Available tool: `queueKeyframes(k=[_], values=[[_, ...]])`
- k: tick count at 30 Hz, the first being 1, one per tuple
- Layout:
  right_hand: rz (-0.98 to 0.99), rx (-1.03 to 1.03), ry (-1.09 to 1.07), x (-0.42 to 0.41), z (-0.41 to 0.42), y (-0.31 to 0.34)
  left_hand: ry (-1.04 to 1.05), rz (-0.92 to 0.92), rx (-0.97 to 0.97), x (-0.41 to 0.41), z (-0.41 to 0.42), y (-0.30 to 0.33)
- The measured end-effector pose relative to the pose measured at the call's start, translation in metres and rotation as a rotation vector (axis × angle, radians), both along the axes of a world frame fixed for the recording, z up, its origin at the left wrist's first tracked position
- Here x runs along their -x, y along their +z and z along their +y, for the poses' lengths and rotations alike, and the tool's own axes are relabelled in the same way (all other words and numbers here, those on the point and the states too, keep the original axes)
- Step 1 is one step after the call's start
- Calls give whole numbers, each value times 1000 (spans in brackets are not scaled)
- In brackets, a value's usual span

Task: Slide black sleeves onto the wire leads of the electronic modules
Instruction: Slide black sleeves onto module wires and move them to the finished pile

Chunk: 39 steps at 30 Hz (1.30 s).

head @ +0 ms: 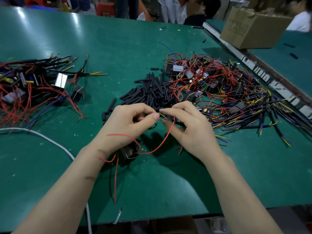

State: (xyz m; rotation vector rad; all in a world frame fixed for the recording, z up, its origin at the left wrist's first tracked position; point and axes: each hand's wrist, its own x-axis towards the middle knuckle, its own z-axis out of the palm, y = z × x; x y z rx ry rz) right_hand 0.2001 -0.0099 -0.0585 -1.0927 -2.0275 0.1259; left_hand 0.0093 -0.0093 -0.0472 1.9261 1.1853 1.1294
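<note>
My left hand (130,122) pinches thin wire leads between thumb and fingertips, just above the green table. My right hand (189,125) meets it fingertip to fingertip and holds a black sleeve (179,123) against those leads. The module (130,152) these leads belong to hangs below my left wrist, with red wires (160,142) looping from it. A heap of loose black sleeves (152,91) lies right behind my hands.
A pile of modules with bare leads (219,92) spreads at the right. Another pile of modules (35,85) lies at the left. A white cable (50,141) crosses the near left. A cardboard box (251,27) stands at the far right, beyond a metal rail (253,65).
</note>
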Motion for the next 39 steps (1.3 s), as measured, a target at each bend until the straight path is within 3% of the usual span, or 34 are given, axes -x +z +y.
queueKeyframes(k=[4, 9, 17, 32, 39], values=[[51, -23, -3, 1, -1, 2, -115, -35, 131, 1, 2, -1], [134, -45, 33, 2, 0, 5, -97, -72, 82, 1, 2, 1], [172, -122, 23, 1, 0, 5, -143, -100, 171, -5, -1, 6], [54, -234, -116, 7, -2, 1, -323, -340, 555, -6, 2, 7], [61, -223, -18, 5, -6, 5, -336, -469, 648, -2, 7, 5]])
